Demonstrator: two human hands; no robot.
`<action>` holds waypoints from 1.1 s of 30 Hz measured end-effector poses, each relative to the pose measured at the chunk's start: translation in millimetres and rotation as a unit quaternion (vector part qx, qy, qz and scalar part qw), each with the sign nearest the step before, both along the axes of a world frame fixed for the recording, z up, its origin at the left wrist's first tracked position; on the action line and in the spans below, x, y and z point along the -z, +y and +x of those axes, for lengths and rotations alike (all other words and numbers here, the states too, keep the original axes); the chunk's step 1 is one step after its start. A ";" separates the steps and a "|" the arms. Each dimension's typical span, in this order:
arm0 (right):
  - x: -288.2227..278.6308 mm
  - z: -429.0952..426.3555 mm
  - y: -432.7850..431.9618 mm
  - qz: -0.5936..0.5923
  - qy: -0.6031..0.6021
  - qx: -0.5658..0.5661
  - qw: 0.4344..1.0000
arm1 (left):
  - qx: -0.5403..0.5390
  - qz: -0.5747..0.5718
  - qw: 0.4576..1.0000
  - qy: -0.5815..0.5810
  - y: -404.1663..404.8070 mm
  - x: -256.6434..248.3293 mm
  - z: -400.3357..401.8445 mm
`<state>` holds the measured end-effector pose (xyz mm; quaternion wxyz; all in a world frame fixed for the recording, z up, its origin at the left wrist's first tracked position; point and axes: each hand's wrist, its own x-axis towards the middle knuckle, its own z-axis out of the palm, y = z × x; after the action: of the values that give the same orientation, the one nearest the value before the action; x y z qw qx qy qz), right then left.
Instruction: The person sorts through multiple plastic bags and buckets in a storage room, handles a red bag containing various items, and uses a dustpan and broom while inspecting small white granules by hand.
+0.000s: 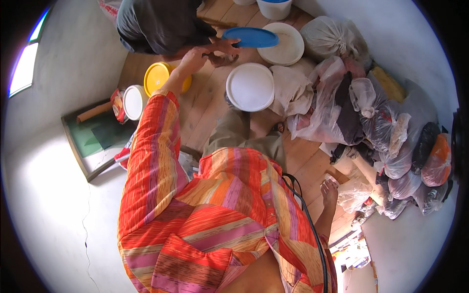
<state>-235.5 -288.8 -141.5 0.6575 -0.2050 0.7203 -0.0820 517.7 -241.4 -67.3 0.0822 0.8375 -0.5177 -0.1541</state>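
My left hand is stretched forward on the left, fingers curled, close to a co-worker's hands. Whether it grips the small dark thing at its fingertips is unclear. One of the co-worker's hands is at the rim of a blue round lid. Under my left forearm stands a yellow bucket with a yellow lid. My right hand hangs low on the right, closed on a pale crumpled piece of cloth or paper. Before my legs sits a white-lidded round container.
Another white round tub stands behind. A smaller white-lidded tub and a red packet are at left, beside a framed green board. Filled plastic bags pile along the right wall. A black cable runs down my side.
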 end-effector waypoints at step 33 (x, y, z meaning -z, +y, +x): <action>-25.9 397.0 298.5 -0.062 0.002 0.282 0.957 | 0.344 0.173 0.908 0.168 -24.1 102.1 113.1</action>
<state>161.5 9.7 -115.7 0.5922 -0.0344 0.7436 -0.3086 630.8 -265.5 -169.4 -0.0361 0.5706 -0.7174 -0.3980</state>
